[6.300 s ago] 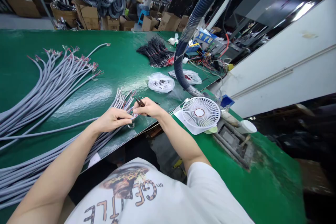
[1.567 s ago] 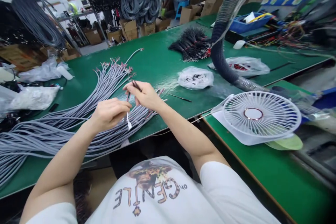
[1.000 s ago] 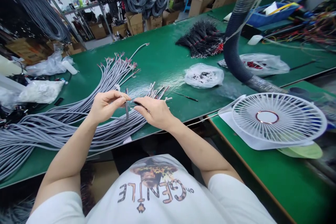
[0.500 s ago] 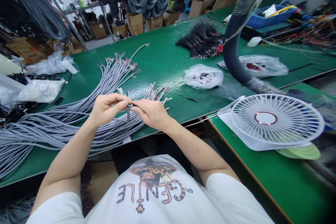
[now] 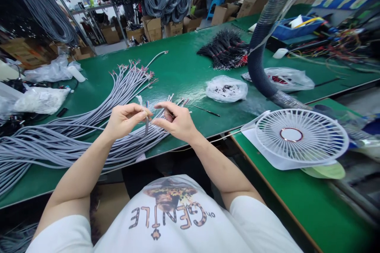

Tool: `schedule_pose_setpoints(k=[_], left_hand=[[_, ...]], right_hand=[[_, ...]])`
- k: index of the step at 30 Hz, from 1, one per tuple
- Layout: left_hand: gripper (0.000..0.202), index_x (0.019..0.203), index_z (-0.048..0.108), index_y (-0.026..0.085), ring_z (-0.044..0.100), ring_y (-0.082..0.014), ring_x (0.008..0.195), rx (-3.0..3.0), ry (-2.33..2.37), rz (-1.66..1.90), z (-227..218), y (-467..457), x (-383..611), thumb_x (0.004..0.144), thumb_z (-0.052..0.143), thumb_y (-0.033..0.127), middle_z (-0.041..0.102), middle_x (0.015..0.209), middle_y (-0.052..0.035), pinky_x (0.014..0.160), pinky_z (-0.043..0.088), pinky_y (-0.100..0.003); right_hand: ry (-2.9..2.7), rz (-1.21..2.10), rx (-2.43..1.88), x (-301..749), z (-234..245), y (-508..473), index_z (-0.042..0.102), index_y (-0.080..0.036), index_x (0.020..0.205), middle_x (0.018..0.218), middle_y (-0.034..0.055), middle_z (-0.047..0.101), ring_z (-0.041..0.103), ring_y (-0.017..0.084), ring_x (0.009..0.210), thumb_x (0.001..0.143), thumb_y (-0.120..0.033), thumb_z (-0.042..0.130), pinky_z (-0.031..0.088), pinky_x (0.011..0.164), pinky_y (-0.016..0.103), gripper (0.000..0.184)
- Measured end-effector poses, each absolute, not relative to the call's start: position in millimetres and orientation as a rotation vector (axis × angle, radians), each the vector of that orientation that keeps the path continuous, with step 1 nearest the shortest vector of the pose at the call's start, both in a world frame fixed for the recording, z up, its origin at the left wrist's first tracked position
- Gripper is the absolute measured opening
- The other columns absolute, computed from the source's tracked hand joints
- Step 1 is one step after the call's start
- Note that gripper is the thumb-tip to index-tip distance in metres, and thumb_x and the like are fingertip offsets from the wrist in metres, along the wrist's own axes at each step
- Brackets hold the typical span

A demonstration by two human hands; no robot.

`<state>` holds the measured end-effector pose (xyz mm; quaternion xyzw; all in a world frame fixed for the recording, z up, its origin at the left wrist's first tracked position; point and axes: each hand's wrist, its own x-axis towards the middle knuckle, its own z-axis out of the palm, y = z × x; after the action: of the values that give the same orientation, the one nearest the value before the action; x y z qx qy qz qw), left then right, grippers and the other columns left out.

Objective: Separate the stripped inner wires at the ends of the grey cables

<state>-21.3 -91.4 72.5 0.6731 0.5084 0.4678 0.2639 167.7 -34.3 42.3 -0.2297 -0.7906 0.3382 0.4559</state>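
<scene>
My left hand [image 5: 124, 119] pinches the stripped end of a grey cable [image 5: 146, 123], whose coloured wires stick up above my fingers. My right hand [image 5: 176, 121] is closed just to its right, fingertips at the same cable end, with a small dark tool partly hidden in it. Both hands hover above a bundle of grey cables [image 5: 89, 142] lying along the near edge of the green table [image 5: 184, 67]. A second fan of grey cables [image 5: 124, 87] with red-tipped ends lies farther back.
A white desk fan [image 5: 297, 136] lies face up at the right. A ribbed blue hose [image 5: 261, 39] rises behind it. Two plastic bags [image 5: 227, 88] of small parts, a black wire bundle [image 5: 225, 49] and a thin black tool [image 5: 206, 110] lie on the table. Cartons and hanging cable coils stand behind.
My hands, apart earlier with the right one raised, have come together at the cable end. The head view has swung left since the oldest frame.
</scene>
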Motion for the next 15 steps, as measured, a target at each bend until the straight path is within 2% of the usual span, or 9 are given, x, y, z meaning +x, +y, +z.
schedule_pose_setpoints(k=[2,4,6,8,10,11,13,14,15], left_hand=[[0.023,0.079,0.072,0.012,0.067,-0.0162,0.068,1.894,1.345,1.228,65,-86,-13,0.081,0.065,0.034,0.074,0.077,-0.0069,0.065,0.054,-0.026],[0.024,0.08,0.072,0.011,0.067,-0.0158,0.069,1.976,1.324,1.185,60,-79,-1,0.083,0.063,0.034,0.073,0.076,-0.0068,0.066,0.053,-0.025],[0.026,0.095,0.072,0.013,0.069,-0.0192,0.088,2.01,1.288,1.23,58,-74,7,0.084,0.061,0.034,0.074,0.099,-0.0101,0.075,0.054,-0.026],[0.039,0.114,0.066,0.018,0.06,-0.0243,0.115,1.977,1.289,1.391,58,-76,1,0.079,0.067,0.036,0.06,0.132,-0.0123,0.087,0.053,-0.031],[0.046,0.119,0.063,0.022,0.056,-0.0248,0.121,1.813,1.296,1.652,52,-94,-25,0.075,0.072,0.036,0.054,0.139,-0.0107,0.093,0.051,-0.035],[0.045,0.117,0.064,0.023,0.061,-0.0232,0.114,1.668,1.26,1.79,45,-111,-46,0.075,0.072,0.037,0.059,0.133,-0.0093,0.091,0.052,-0.036],[0.035,0.1,0.07,0.023,0.07,-0.0203,0.086,1.341,1.099,1.942,17,-161,-92,0.076,0.067,0.049,0.073,0.101,-0.0061,0.071,0.058,-0.033],[0.036,0.082,0.071,0.021,0.069,-0.0185,0.067,1.187,1.02,1.971,-1,-193,-114,0.073,0.067,0.056,0.074,0.077,-0.0039,0.057,0.057,-0.03],[0.04,0.063,0.066,0.02,0.064,-0.0162,0.051,1.01,0.984,1.982,-23,-226,-133,0.068,0.068,0.059,0.066,0.055,-0.0013,0.046,0.052,-0.028]], right_hand=[[-1.884,0.85,-0.536,165,45,-35,0.067,-0.017,0.102,0.061,-0.0043,0.055,0.047,0.008,0.054,0.082,-0.042,0.064,0.039,0.055,0.022,0.032],[-1.85,0.807,-0.482,162,45,-33,0.068,-0.018,0.09,0.069,-0.0014,0.061,0.054,0.01,0.061,0.085,-0.035,0.06,0.043,0.061,0.023,0.019],[-1.816,0.748,-0.511,162,41,-26,0.068,-0.019,0.081,0.075,0.0004,0.066,0.058,0.012,0.067,0.085,-0.031,0.059,0.046,0.066,0.024,0.016],[-1.774,0.724,-0.629,165,32,-10,0.067,-0.018,0.079,0.073,0.0,0.066,0.058,0.012,0.065,0.083,-0.03,0.06,0.046,0.066,0.024,0.015],[-1.737,0.748,-0.743,171,15,13,0.066,-0.017,0.076,0.065,-0.0015,0.064,0.057,0.011,0.061,0.082,-0.03,0.059,0.046,0.063,0.024,0.016],[-1.705,0.761,-0.783,175,5,26,0.065,-0.016,0.073,0.063,-0.0018,0.063,0.056,0.011,0.059,0.08,-0.029,0.059,0.046,0.064,0.024,0.016],[-1.635,0.757,-0.889,187,-17,48,0.062,-0.015,0.067,0.063,-0.0011,0.063,0.055,0.011,0.06,0.076,-0.03,0.062,0.045,0.065,0.025,0.017],[-1.594,0.757,-0.943,193,-26,57,0.062,-0.015,0.067,0.063,-0.0011,0.063,0.056,0.011,0.06,0.074,-0.031,0.063,0.046,0.065,0.025,0.018],[-1.549,0.762,-0.998,200,-34,63,0.061,-0.015,0.07,0.064,-0.001,0.064,0.055,0.01,0.059,0.073,-0.033,0.064,0.046,0.064,0.025,0.019]])
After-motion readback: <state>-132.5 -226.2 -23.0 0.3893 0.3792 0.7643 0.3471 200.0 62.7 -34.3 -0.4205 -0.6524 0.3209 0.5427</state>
